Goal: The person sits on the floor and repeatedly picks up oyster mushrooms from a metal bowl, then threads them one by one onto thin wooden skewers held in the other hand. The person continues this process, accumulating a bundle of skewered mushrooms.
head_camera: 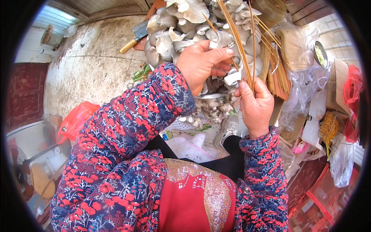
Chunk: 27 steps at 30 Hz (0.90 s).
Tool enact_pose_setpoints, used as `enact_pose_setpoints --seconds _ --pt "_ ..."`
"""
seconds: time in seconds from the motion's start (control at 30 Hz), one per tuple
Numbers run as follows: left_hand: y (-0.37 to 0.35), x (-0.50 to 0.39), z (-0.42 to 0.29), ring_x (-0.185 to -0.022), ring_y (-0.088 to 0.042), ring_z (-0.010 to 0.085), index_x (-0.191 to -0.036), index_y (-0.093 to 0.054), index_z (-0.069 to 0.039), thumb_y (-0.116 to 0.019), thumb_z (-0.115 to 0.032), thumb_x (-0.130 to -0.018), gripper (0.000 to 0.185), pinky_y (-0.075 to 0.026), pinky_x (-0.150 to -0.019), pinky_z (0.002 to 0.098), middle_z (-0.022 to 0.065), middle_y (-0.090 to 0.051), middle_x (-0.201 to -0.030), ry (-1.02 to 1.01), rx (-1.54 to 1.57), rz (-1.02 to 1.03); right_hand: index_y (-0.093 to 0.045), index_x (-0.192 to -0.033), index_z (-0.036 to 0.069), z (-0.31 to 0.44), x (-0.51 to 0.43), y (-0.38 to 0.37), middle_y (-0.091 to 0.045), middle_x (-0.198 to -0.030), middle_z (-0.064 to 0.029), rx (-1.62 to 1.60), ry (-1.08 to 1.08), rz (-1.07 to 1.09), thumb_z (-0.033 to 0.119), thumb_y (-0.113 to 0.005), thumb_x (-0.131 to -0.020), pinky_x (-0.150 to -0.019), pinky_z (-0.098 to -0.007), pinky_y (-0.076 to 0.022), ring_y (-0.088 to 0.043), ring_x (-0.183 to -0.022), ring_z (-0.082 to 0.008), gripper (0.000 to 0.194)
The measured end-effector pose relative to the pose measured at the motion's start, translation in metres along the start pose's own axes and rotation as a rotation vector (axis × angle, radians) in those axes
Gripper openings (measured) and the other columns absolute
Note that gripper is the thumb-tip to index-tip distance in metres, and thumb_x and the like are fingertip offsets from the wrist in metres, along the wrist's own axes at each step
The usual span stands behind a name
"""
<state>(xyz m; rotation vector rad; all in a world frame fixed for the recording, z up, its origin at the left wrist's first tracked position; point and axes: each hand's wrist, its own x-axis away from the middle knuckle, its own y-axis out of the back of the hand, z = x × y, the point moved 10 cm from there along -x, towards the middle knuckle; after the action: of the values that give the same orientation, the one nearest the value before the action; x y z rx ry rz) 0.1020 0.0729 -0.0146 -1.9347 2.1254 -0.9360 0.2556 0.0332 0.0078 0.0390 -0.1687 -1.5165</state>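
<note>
Between the thumb and fingers of my left hand point(203, 65) is a bamboo skewer point(209, 23) with a torn piece of oyster mushroom point(222, 39) on it. Lower on that skewer, a second pale mushroom piece point(232, 77) sits close to my right fingers. My right hand point(255, 101) grips several long bamboo skewers point(238, 43), which point up and away from me. Both hands are over a large heap of grey oyster mushrooms point(165, 45). The heap rests in a metal basin, of which only the rim point(211, 95) shows.
A cleaver point(134, 40) with a wooden handle lies left of the heap. More skewers point(279, 78) rest on an orange-brown board at right, near clear plastic bags point(301, 84) and a bowl of chopped greens point(320, 55). Mushroom stem clusters point(217, 111) lie below the basin.
</note>
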Motion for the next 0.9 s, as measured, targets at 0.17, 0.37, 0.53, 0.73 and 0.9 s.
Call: enact_pose_setpoints --seconds 0.17,0.37,0.53,0.73,0.9 --pt "0.000 0.006 0.015 -0.074 -0.063 0.0144 -0.093 -0.063 0.000 -0.074 -0.017 -0.080 0.024 -0.050 -0.068 0.0266 0.0071 -0.066 -0.083 0.074 -0.053 -0.019 -0.063 -0.096 -0.001 -0.002 0.000 -0.002 -0.060 -0.073 0.0009 0.011 0.006 0.005 0.006 -0.060 -0.090 -0.060 -0.0197 -0.0435 -0.054 -0.066 -0.0047 0.010" --pt "-0.002 0.009 0.014 -0.079 -0.062 0.0131 -0.091 -0.065 -0.003 -0.072 -0.018 -0.082 0.019 -0.050 -0.071 0.0262 0.0039 -0.065 -0.084 0.100 -0.119 0.007 -0.063 -0.097 -0.001 -0.003 0.001 -0.001 -0.060 -0.073 0.0008 0.042 0.007 0.005 0.007 -0.060 -0.090 -0.060 -0.0198 -0.0433 -0.054 -0.066 -0.0048 0.011" --pt "-0.006 0.007 0.016 -0.080 -0.062 0.0129 -0.093 -0.063 -0.004 -0.071 -0.020 -0.083 0.021 -0.050 -0.072 0.0267 0.0043 -0.065 -0.087 0.122 -0.136 0.068 -0.063 -0.096 -0.001 -0.004 0.001 -0.002 -0.060 -0.073 0.0011 0.026 0.003 0.014 0.007 -0.059 -0.090 -0.060 -0.0196 -0.0432 -0.053 -0.066 -0.0047 0.011" --pt "0.000 0.002 0.000 -0.082 -0.062 0.0146 -0.097 -0.061 -0.006 -0.068 -0.026 -0.085 0.025 -0.051 -0.074 0.0292 0.0058 -0.065 -0.094 0.072 -0.055 0.036 -0.063 -0.096 -0.001 -0.003 -0.001 0.001 -0.060 -0.072 0.0013 0.009 -0.001 0.009 0.007 -0.059 -0.091 -0.060 -0.0196 -0.0433 -0.053 -0.066 -0.0046 0.010" --pt "0.013 -0.002 -0.018 -0.078 -0.063 0.0151 -0.097 -0.062 -0.005 -0.065 -0.025 -0.087 0.022 -0.052 -0.075 0.0302 0.0073 -0.067 -0.090 -0.020 -0.042 -0.031 -0.060 -0.096 0.001 -0.001 0.000 -0.002 -0.059 -0.070 0.0025 0.042 0.050 0.008 0.010 -0.059 -0.092 -0.047 -0.0156 -0.0319 -0.041 -0.052 0.0000 0.010"
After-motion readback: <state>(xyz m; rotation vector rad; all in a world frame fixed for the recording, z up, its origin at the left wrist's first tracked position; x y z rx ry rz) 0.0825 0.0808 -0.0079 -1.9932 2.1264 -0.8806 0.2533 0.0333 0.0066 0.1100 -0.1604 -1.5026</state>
